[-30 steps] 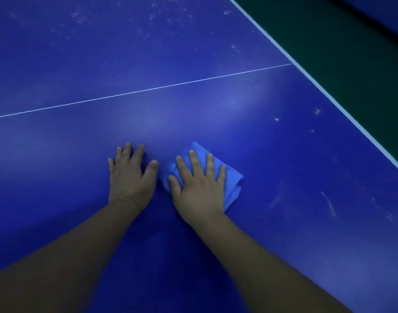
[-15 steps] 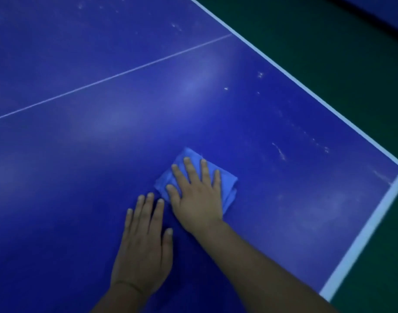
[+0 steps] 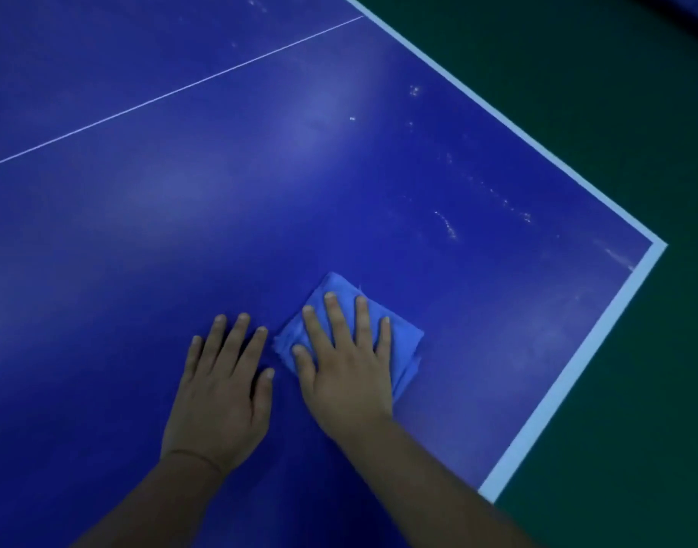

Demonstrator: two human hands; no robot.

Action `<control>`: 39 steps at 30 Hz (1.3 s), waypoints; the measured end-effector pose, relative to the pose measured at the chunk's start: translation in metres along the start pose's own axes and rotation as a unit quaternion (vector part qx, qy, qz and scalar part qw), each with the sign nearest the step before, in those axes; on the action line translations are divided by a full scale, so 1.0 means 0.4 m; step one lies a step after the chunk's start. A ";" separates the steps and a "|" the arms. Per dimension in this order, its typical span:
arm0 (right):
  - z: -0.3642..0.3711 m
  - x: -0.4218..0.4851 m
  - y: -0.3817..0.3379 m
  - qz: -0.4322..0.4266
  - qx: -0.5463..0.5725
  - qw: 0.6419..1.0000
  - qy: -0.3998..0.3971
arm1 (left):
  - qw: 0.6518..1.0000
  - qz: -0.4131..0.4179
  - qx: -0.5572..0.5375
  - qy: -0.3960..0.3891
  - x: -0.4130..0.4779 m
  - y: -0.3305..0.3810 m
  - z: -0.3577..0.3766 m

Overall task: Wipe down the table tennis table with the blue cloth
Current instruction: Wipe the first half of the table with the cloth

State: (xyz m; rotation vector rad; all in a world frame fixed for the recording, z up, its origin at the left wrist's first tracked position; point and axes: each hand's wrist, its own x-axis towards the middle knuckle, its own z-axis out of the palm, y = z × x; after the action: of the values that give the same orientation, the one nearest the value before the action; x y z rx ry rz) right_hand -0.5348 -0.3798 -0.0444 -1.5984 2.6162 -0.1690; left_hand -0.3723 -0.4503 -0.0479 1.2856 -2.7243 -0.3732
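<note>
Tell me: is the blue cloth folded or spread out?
Folded. The blue cloth shows stacked layers along its right edge, a small pad under the right hand.

right hand (image 3: 347,373) on cloth (image 3: 402,342) | left hand (image 3: 224,393) just left, on table (image 3: 181,231)

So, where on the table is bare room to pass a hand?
Bare: the stretch between the thin white line and the left hand, and the speckled strip from the blue cloth to the white border. Crowded only around the right hand.
</note>
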 end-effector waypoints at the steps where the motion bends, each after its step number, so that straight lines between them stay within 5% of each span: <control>1: -0.006 -0.002 0.024 -0.019 0.013 1.000 -0.009 | 1.000 -0.003 0.006 -0.001 0.000 0.002 0.000; 3: -0.018 -0.008 0.156 0.031 -0.002 1.000 -0.001 | 1.000 -0.007 0.026 -0.007 0.003 0.010 -0.003; 7: -0.104 -0.033 0.500 0.270 -0.005 0.963 -0.017 | 0.997 0.002 0.075 -0.005 0.005 0.035 -0.018; 10: -0.110 -0.021 0.474 0.361 0.032 0.932 -0.014 | 1.000 -0.005 0.007 0.012 -0.005 0.128 -0.005; 12: -0.079 -0.057 0.338 0.249 -0.005 0.968 0.034 | 0.998 0.030 -0.056 0.013 -0.007 0.233 0.027; 14: -0.048 -0.134 0.231 0.031 -0.016 0.999 -0.003 | 0.995 0.059 -0.085 0.008 0.005 0.319 0.061; 16: -0.045 -0.150 0.287 -0.043 -0.003 0.999 -0.031 | 0.994 0.080 -0.072 -0.013 0.020 0.356 0.083; 20: -0.078 -0.073 0.581 0.193 -0.039 0.980 0.009 | 0.995 0.086 -0.031 -0.050 0.027 0.356 0.093; 23: -0.105 -0.033 0.609 0.333 0.030 0.942 0.007 | 0.995 0.082 -0.026 -0.050 0.027 0.358 0.094; 25: -0.086 -0.082 0.504 0.242 -0.015 0.969 0.034 | 0.995 0.078 -0.024 -0.050 0.027 0.358 0.093; 27: -0.062 -0.185 0.399 -0.004 -0.015 1.000 -0.003 | 0.995 0.082 -0.017 -0.046 0.027 0.358 0.092; 29: -0.066 -0.222 0.418 -0.157 -0.012 0.985 -0.067 | 0.995 0.084 -0.015 -0.047 0.031 0.356 0.090; 31: -0.070 -0.170 0.526 -0.081 -0.035 0.996 -0.027 | 0.995 0.081 -0.016 -0.048 0.033 0.357 0.092; 35: -0.119 -0.056 0.637 0.230 0.023 0.972 -0.040 | 0.996 0.079 -0.016 -0.049 0.033 0.357 0.092; 37: -0.110 -0.068 0.557 0.176 -0.008 0.983 -0.046 | 0.995 0.079 -0.033 -0.049 0.034 0.358 0.088; 39: -0.098 -0.125 0.455 -0.023 -0.011 0.998 -0.057 | 0.995 0.071 -0.056 -0.044 0.033 0.357 0.081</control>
State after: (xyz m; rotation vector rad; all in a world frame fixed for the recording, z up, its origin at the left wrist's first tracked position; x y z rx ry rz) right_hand -0.6771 -0.2509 -0.0293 -1.6254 2.5050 -0.0505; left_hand -0.4937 -0.3672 -0.0414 1.0647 -2.8014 -0.5715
